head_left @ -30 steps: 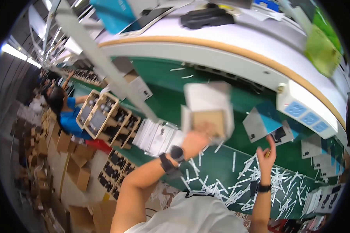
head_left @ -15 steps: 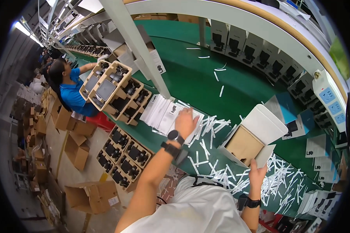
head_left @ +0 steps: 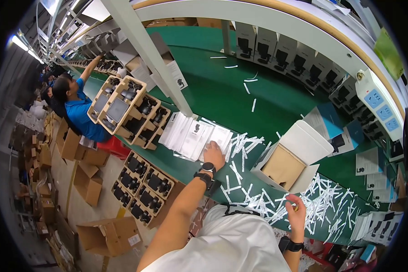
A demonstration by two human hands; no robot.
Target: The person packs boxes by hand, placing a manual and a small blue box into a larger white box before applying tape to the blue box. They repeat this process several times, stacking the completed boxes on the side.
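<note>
My left hand [head_left: 214,155], with a watch on its wrist, is at the near edge of a row of overlapping white booklets [head_left: 186,138]. Its bent fingers close on the end booklet [head_left: 221,136]; the thumb is hidden. My right hand [head_left: 296,209] hovers by the near corner of a white box [head_left: 276,174], fingers loosely curled and apart from the thumb. Brown cardboard insert [head_left: 283,167] fills the box, whose lid [head_left: 307,143] stands open. Loose white paper strips [head_left: 326,204] lie beneath and around my right hand.
Pulp trays with black devices [head_left: 140,113] are stacked left of the booklets; more trays [head_left: 143,186] sit lower. A metal post [head_left: 145,54] rises behind. Upright boxes [head_left: 281,54] line the far side. A power strip [head_left: 380,104] hangs right. A co-worker in blue [head_left: 84,113] sits left.
My left hand has drawn back toward me across the booklets to their near edge. My right hand has let go of the box and moved slightly nearer. The co-worker's arm now reaches farther away.
</note>
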